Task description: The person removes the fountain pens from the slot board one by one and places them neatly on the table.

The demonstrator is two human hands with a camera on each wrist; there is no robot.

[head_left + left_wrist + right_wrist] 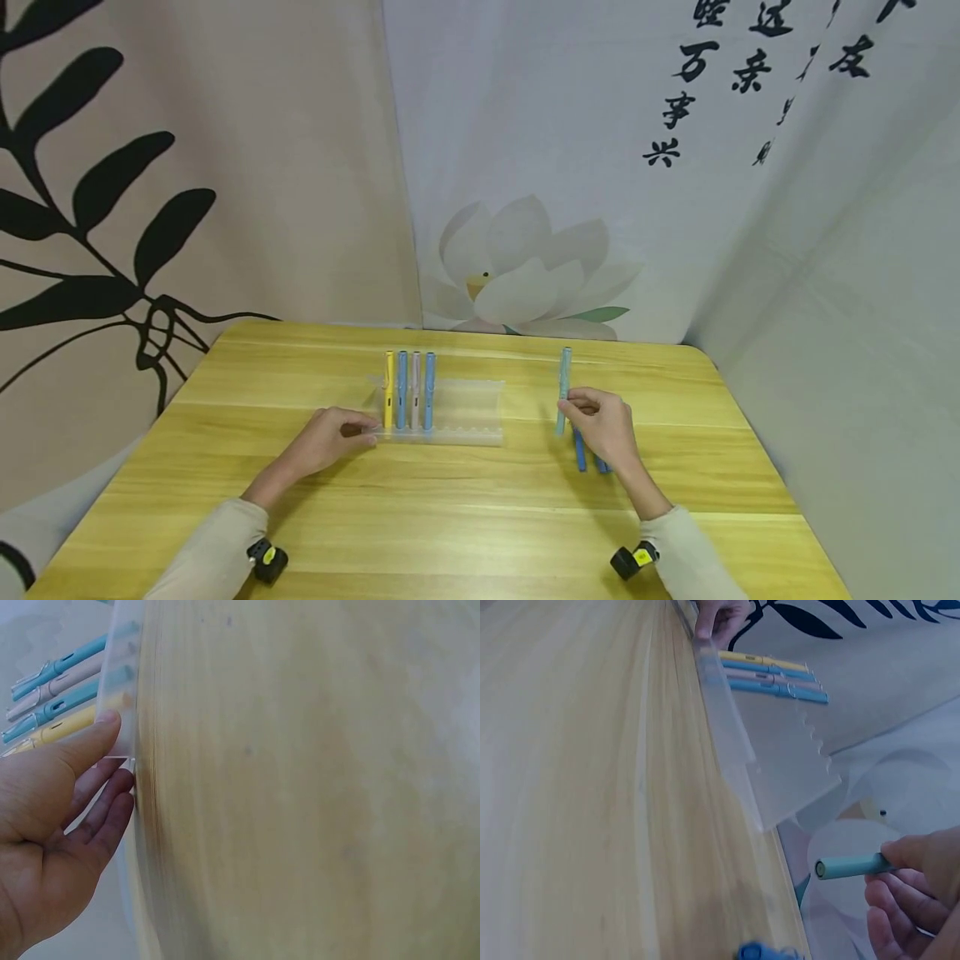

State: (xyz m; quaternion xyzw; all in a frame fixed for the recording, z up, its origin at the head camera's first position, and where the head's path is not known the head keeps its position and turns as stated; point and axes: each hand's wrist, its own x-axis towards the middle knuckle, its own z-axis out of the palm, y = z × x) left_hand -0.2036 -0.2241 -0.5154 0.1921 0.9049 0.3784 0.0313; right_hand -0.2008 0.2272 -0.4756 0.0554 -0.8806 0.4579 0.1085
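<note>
A clear plastic pen rack point(467, 408) stands on the table with several pens at its left end: a yellow pen point(388, 392), a blue pen point(402, 392), a pale pinkish-grey pen point(416, 392) and another blue one. My left hand point(333, 437) grips the rack's left end, thumb on the front lip in the left wrist view. To the right of the rack, my right hand point(606, 427) pinches a mint-green pen point(564, 371) and holds it upright. Its round end faces the right wrist camera. Beneath this hand lie darker blue pens point(580, 450), partly hidden by it.
The wooden table point(420, 533) reaches back to cloth hangings point(300, 208) printed with leaves, a lotus and writing. A small black-and-yellow camera point(267, 561) sits on the left wrist, and another camera point(633, 560) on the right.
</note>
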